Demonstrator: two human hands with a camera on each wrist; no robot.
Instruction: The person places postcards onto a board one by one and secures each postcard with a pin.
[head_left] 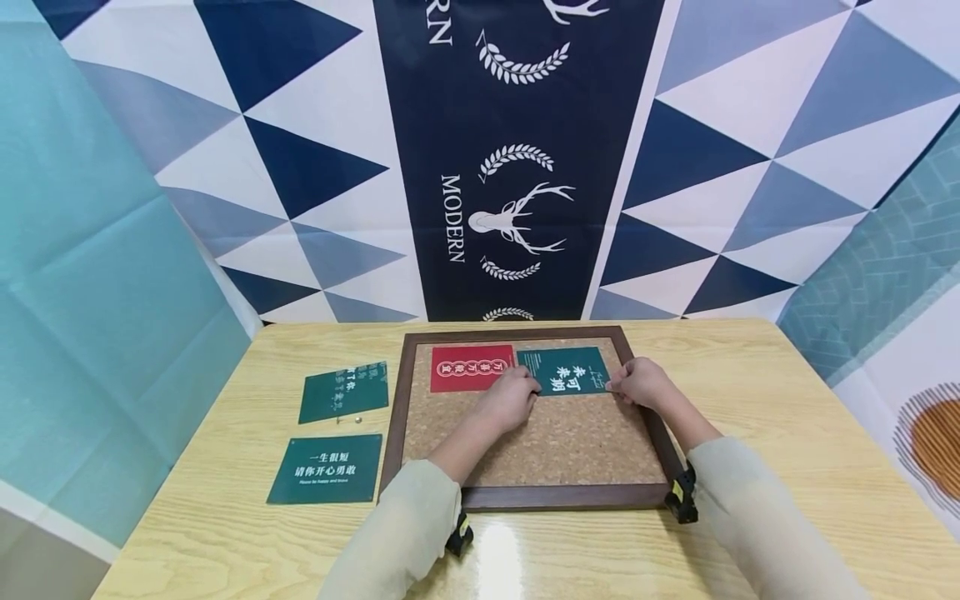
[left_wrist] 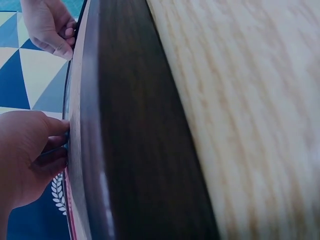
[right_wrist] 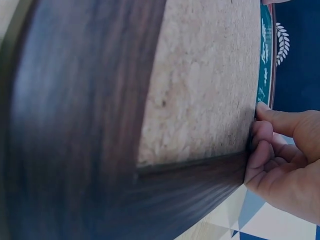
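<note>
So the right hand had a narrow pinch going: thumb up against the right end of a green card, down at its lower right corner, other fingers curled in below. Basically no gap between thumb and card. The left hand was over at the card's lower left corner, fingers bent and bunched close together, tips touching right around there. Can't honestly tell if it was pinching the card or just leaning on it, since the tips were hidden.

The card itself was inside the corkboard, up in the top right part, lying along the top edge of the frame with bare cork below it. A red card took the top left part, just beside the green one. Those two were what the board had in it, and the whole lower half was plain cork.

The board lay flat on the desk, its top edge close to the far edge. Off its left edge were two more green ones on the wood: an upper loose card, slightly tilted, and a lower loose card nearer the front, with a couple of tiny shiny bits between them, too small to make out.
</note>
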